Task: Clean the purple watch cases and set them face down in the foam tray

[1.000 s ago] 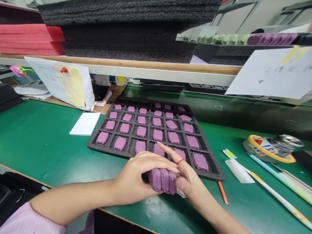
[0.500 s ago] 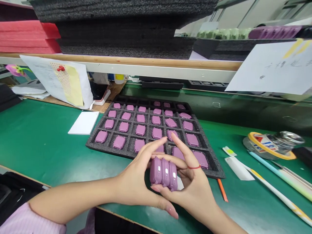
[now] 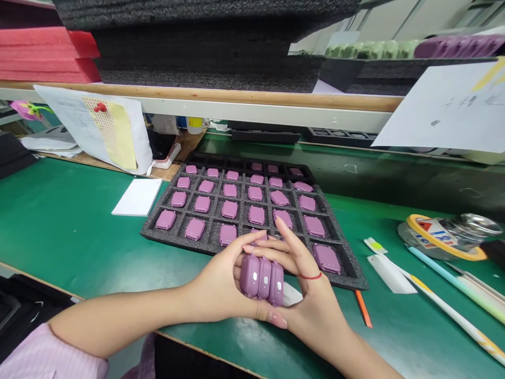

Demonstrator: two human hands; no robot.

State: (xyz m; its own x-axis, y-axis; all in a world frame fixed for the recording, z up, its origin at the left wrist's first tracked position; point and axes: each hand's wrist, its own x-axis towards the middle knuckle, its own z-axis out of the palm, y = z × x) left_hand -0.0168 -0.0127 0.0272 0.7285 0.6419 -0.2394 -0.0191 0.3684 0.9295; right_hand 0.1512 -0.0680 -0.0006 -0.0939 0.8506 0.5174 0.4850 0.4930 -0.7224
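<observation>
Three purple watch cases (image 3: 262,279) stand side by side between my hands, their small white side buttons toward me. My left hand (image 3: 224,287) curls round them from the left, its thumb running below them. From the right, my right hand (image 3: 311,295) closes on the same cases, fingers behind them and index finger pointing up. Parts of the fingers are hidden behind the cases. Just beyond the hands lies a black foam tray (image 3: 158,234) whose compartments hold many more purple cases (image 3: 194,229). A scrap of white paper (image 3: 291,293) shows beside the right palm.
A white pad (image 3: 137,197) lies left of the tray. On the right are an orange stick (image 3: 363,309), a toothbrush (image 3: 442,300), a blue pen-like stick (image 3: 437,271) and a glass jar with yellow tape (image 3: 445,237). A shelf (image 3: 236,108) carrying foam stacks crosses above the bench.
My left thumb and fingers have closed in round the three cases, which sit slightly further left and lower. My right thumb has dropped away from the cases' front. The view has shifted slightly.
</observation>
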